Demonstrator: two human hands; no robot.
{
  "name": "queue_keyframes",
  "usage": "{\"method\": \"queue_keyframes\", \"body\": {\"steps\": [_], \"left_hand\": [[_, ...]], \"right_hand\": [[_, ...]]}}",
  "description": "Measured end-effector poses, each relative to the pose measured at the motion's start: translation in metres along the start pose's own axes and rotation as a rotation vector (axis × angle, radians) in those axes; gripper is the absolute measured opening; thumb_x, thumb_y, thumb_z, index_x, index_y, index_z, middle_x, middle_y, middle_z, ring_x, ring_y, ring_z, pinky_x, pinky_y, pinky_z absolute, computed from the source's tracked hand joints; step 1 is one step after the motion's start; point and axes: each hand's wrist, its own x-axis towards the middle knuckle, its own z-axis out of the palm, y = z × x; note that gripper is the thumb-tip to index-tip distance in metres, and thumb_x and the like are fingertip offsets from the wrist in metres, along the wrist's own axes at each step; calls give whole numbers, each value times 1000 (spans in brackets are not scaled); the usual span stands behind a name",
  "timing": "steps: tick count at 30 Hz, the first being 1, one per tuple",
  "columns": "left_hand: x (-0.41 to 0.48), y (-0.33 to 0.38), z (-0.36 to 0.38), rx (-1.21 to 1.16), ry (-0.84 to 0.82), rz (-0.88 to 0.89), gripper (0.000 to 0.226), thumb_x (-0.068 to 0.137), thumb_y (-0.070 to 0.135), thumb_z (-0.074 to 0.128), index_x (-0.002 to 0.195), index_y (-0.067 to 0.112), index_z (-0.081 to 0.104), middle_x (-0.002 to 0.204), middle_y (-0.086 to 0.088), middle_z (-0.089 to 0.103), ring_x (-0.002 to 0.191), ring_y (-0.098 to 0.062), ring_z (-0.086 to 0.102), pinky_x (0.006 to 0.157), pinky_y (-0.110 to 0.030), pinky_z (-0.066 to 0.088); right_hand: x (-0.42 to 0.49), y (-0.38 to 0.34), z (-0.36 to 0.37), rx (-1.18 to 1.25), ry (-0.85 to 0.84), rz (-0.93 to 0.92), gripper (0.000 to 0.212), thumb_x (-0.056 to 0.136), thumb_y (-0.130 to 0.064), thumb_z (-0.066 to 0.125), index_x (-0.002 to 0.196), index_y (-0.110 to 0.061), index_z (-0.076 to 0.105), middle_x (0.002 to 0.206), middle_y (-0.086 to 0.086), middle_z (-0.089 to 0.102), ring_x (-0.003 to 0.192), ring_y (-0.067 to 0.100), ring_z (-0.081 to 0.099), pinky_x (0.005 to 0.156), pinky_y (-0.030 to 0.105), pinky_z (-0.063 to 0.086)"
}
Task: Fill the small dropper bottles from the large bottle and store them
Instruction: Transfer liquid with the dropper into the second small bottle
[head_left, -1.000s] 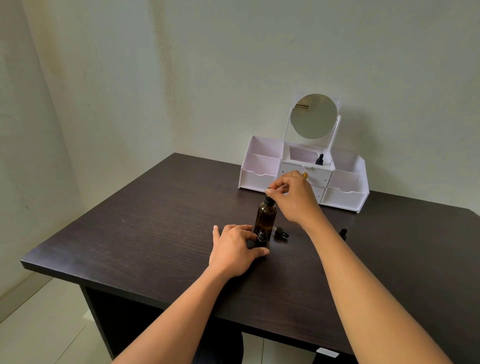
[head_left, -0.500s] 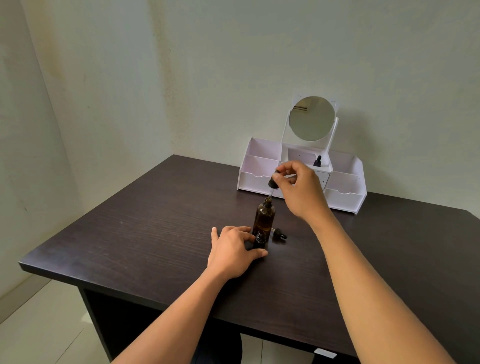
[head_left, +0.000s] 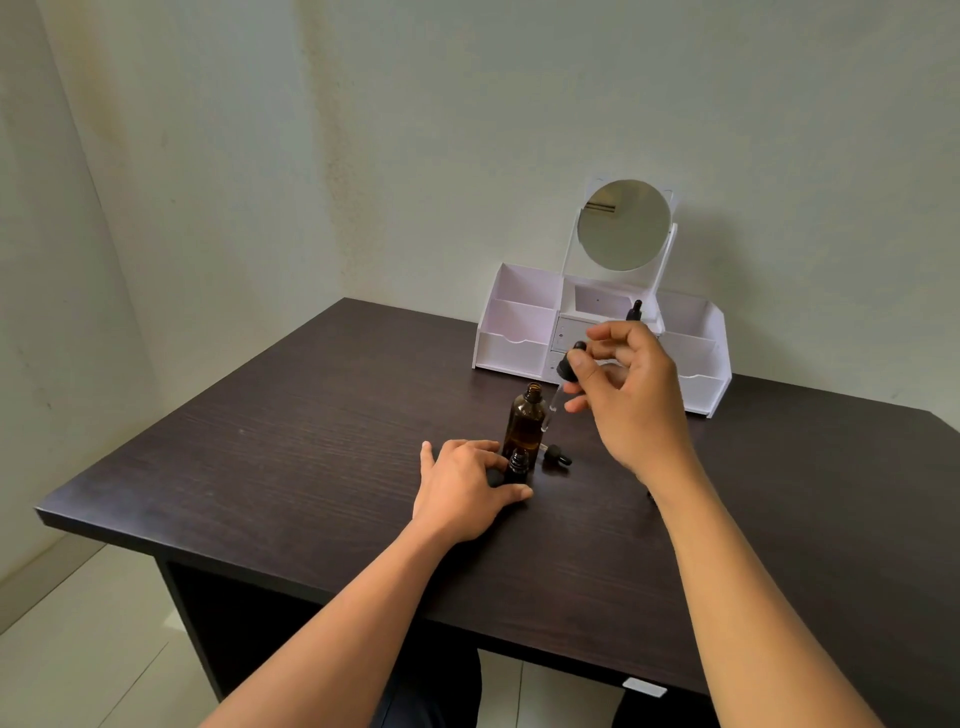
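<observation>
While the pipette (head_left: 555, 400) hangs in open air, the head view yields these entries.

Hazard 1, drip. The right hand (head_left: 631, 400) pinches the pipette's black bulb between thumb and forefinger, the other fingers loosely spread. The glass tip slants down just right of the large bottle (head_left: 525, 423), over bare table (head_left: 260, 441). A squeeze before the tip reaches a mouth would likely wet the wood.

Hazard 2, tipping. The small dropper bottle (head_left: 518, 464), uncapped, stands directly in front of the large bottle, touching or nearly so. The left hand (head_left: 465, 483) curls thumb and fingers round its base. Its narrow neck makes a missed aim probable, and a knock from the right hand could topple the open large bottle.

Containers.
- Large bottle: amber, upright, mouth open. It is perhaps partly filled, though the dark glass is hard to read.
- Small dropper bottle: contents not discernible.
- Dropper cap (head_left: 557, 455): lies on its side just right of the large bottle.
- Organizer (head_left: 511, 343): white, well behind the large bottle, mirror (head_left: 623, 224) on top. One capped dropper bottle (head_left: 634, 310) stands in its centre compartment.
</observation>
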Motion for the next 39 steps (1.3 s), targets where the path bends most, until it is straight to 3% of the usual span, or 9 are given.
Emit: {"method": "queue_keyframes", "body": {"steps": [5, 15, 20, 25, 29, 33, 39], "left_hand": [[0, 0, 0, 7, 3, 8, 54, 83, 65, 67, 123, 29, 71, 149, 13, 50, 143, -13, 33, 122, -60, 1], [-1, 3, -2, 17, -1, -1, 53, 83, 64, 67, 124, 29, 70, 149, 13, 49, 144, -14, 32, 122, -59, 0], [-1, 2, -2, 9, -4, 0, 52, 84, 63, 67, 123, 29, 70, 149, 13, 49, 144, -14, 32, 122, -59, -1], [-1, 3, -2, 24, -2, 2, 53, 83, 64, 67, 123, 29, 70, 149, 13, 49, 144, -14, 32, 122, -60, 0], [-2, 3, -2, 26, -9, 3, 54, 84, 64, 66, 125, 29, 69, 150, 13, 49, 144, -14, 32, 121, -60, 0], [-1, 2, -2, 20, -6, 3, 53, 84, 64, 66, 124, 29, 70, 149, 13, 49, 144, -14, 32, 122, -59, 0], [-1, 1, -1, 18, 3, 8, 52, 84, 64, 67, 123, 30, 70, 149, 13, 50, 144, -15, 32, 122, -59, -1]], "right_hand": [[-9, 10, 8, 25, -12, 58, 10, 95, -15, 63, 105, -13, 60, 94, 1, 68, 72, 18, 73, 66, 42, 62], [-12, 16, 15, 4, -60, 95, 16, 96, -15, 63, 112, -15, 60, 100, 1, 65, 74, 17, 73, 64, 33, 62], [-12, 22, 15, -52, -73, 90, 5, 96, -12, 62, 98, -16, 63, 89, 1, 67, 71, 16, 72, 64, 36, 62], [-12, 23, 16, -1, -65, 98, 17, 90, -15, 71, 105, -17, 62, 95, 5, 68, 74, 17, 72, 60, 30, 61], [-13, 26, 17, -48, -54, 104, 10, 89, -13, 72, 92, -15, 62, 84, 4, 71, 70, 15, 72, 59, 27, 59], [-12, 27, 18, -36, -77, 88, 15, 88, -15, 72, 99, -18, 63, 91, 3, 70, 75, 15, 72, 59, 27, 59], [-12, 28, 19, -65, -69, 78, 11, 89, -14, 71, 92, -21, 63, 87, 1, 70, 74, 13, 72, 58, 24, 58]]}}
